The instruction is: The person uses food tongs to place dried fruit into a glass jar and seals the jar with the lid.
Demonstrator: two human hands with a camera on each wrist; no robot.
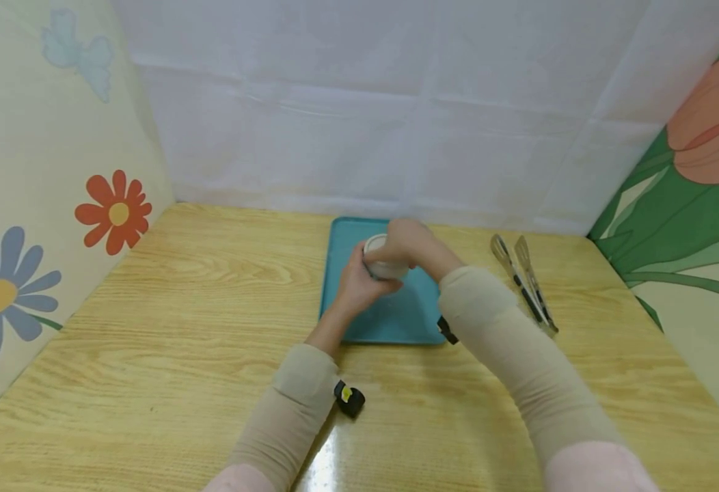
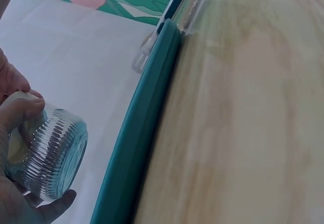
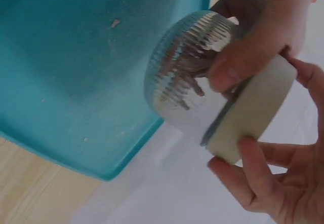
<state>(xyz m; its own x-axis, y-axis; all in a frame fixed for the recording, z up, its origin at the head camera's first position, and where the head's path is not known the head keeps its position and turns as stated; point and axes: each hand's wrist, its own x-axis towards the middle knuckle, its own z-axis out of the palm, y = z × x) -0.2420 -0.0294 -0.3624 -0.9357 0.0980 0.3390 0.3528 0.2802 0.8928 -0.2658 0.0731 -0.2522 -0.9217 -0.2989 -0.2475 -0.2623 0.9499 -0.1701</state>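
A ribbed clear glass jar [image 3: 185,77] with a cream-white lid [image 3: 253,110] is held tilted above a teal tray [image 1: 390,324]. My left hand [image 1: 359,281] grips the jar's glass body, its thumb along the side in the right wrist view. My right hand [image 1: 411,242] reaches across from the right and holds the lid's rim between thumb and fingers [image 3: 255,165]. The lid sits on the jar's mouth. In the left wrist view the ribbed glass [image 2: 58,153] shows between thumb and fingers of the left hand.
Two long metal kitchen utensils [image 1: 522,280] with dark handles lie on the wooden table [image 1: 212,328], right of the tray. White cloth [image 1: 310,137] hangs behind the table. Flower-patterned panels [image 1: 21,171] stand at both sides.
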